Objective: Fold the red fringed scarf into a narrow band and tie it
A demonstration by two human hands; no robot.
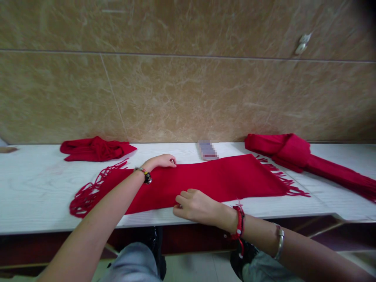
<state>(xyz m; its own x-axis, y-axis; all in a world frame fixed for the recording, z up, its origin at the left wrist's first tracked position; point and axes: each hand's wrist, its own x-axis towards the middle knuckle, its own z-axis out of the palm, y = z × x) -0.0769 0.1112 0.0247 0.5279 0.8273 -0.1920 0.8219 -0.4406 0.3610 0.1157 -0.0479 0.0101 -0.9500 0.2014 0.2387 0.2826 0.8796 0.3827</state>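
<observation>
A red fringed scarf (pixel 217 178) lies spread lengthwise on the white table, with tassels at both ends. My left hand (pixel 165 161), a beaded bracelet at its wrist, reaches over the scarf to its far edge. Its fingers are closed in a pinch on that edge. At the near edge is my right hand (pixel 194 205), its curled fingers closed on the cloth there. A red cord bracelet and a silver bangle circle that arm. The fingertips of both hands are partly hidden.
A bunched red cloth (pixel 96 149) lies at the back left. Another folded red scarf (pixel 279 150) trails to the right edge. Against the tiled wall (pixel 188 98) lies a blurred phone-like object (pixel 207 150). The white table (pixel 35 196) ends just before my knees.
</observation>
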